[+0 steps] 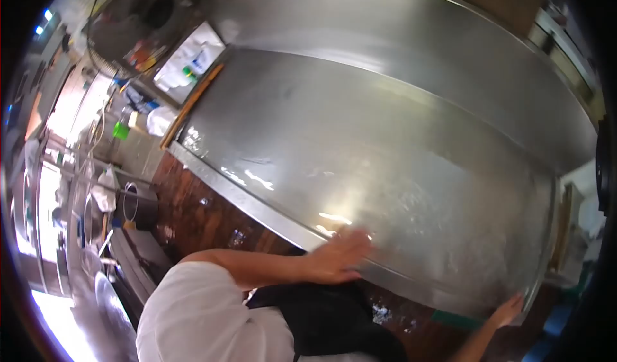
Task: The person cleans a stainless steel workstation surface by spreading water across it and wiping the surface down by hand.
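A wide stainless steel work table [334, 143] with a raised back fills the middle of the head view. Its surface is wet and shiny in patches. My left hand [339, 256] is over the table's near edge, blurred, with thumb and fingers apart and nothing visible in it. At the near right corner, my right hand [508, 310] is by the rim. Its fingers are small and blurred, so I cannot tell whether they grip anything.
A long wooden strip [193, 105] runs along the table's left end. A dark bucket [139, 204] and metal racks stand at the left. The reddish-brown floor [199, 201] looks wet. Something green [457, 319] shows below the near edge; blue items lie at the lower right.
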`<state>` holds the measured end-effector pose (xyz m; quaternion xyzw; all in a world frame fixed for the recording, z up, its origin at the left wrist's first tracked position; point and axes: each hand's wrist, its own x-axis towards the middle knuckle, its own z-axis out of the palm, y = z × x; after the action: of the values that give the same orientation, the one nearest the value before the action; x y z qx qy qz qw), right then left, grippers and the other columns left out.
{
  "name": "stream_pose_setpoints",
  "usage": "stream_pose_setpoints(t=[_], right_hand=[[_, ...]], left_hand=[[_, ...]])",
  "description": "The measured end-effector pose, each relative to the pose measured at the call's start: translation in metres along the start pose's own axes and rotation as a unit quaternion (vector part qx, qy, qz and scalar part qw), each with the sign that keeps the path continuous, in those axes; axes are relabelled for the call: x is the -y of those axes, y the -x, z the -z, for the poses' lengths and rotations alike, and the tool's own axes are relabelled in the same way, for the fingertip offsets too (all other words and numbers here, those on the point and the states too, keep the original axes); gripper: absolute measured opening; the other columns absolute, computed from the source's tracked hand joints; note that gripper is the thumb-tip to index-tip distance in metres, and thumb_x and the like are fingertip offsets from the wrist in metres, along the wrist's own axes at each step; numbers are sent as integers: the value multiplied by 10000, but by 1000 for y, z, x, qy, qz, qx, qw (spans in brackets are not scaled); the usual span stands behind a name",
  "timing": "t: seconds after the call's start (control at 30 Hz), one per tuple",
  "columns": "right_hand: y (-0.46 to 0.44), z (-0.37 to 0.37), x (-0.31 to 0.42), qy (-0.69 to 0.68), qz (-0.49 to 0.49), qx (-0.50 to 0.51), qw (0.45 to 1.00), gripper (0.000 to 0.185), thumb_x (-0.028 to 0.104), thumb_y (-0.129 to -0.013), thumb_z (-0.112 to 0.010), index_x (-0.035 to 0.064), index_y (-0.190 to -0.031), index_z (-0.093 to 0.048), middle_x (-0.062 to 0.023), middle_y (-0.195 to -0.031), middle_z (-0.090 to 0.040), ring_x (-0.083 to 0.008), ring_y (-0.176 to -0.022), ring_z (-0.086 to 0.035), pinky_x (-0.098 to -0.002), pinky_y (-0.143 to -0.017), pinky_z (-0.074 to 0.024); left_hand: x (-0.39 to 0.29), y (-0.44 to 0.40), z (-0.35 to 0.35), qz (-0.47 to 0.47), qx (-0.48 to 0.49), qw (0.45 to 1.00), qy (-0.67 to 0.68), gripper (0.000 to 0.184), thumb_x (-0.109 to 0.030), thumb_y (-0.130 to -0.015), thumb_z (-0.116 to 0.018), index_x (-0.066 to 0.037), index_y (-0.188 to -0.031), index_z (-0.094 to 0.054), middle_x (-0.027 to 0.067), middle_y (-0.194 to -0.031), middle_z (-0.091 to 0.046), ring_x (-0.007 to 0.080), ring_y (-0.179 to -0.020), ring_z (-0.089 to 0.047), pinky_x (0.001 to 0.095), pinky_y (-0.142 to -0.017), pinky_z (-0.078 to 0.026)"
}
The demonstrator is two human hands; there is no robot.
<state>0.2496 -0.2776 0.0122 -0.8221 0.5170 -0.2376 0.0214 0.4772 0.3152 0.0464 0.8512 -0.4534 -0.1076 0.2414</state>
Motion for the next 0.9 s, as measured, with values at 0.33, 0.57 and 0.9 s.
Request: stream_pose_setpoints(t=[0.33,0.57,0.9], right_hand=[[158,-10,327,-167,244,60,953,506,341,-1021,-493,-43,-1349,-522,-194,-1481,-433,-362,-1414,-330,-483,-1160,-242],[237,43,403,-262,228,143,927,563,330,-1024,-491,-30,-1445,-393,-208,-1471,-431,-308,-1384,-386,-425,-1122,-302],[254,47,426,-243,243,148,928,560,322,-1034,-466,-22,-1465,-364,-202,-1489,-405,-312,-1359,-412,-435,-1118,-311]], left_hand=[[378,238,194,639,-135,716,-245,878,-620,-945,-411,3,-1531,-215,219,-1592,-214,385,-1484,-159,498,-1201,-111],[444,100,216,623,-123,759,-145,757,-560,-1012,-240,-6,-1528,-231,181,-1593,-238,328,-1494,-159,451,-1218,-76],[195,-111,52,69,-154,953,253,615,-422,-932,-601,15,-1352,-498,236,-1449,-431,360,-1389,-351,470,-1177,-218]])
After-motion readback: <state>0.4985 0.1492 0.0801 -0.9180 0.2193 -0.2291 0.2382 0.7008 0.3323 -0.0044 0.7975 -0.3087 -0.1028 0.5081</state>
